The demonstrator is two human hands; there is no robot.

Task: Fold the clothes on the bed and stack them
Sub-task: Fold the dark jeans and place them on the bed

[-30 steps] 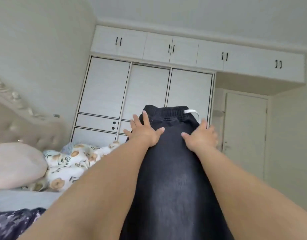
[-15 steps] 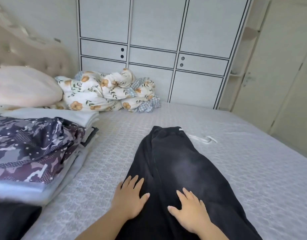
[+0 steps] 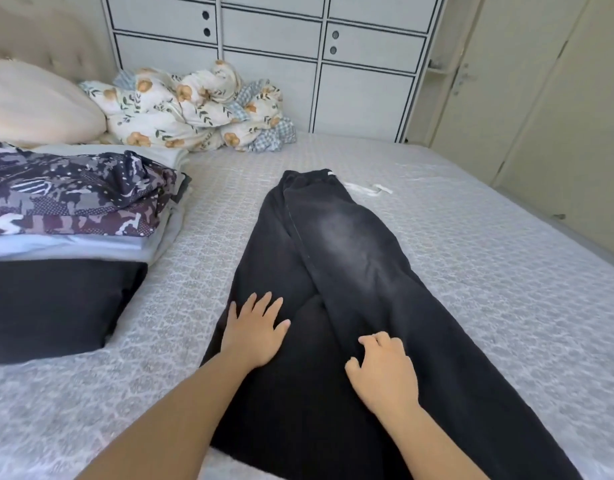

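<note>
Black trousers point(image 3: 336, 271) lie lengthwise on the grey bed point(image 3: 489, 271), both hands on them
Left hand point(image 3: 255, 332) presses flat, fingers spread; right hand point(image 3: 385, 372) rests with fingers curled into the cloth, beside folded stack point(image 3: 76, 209)

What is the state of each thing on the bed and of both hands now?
black trousers: laid flat, legs doubled together
left hand: flat on trousers
right hand: fingers curled, on trousers
stack of clothes: folded, piled
floral quilt: crumpled
</note>
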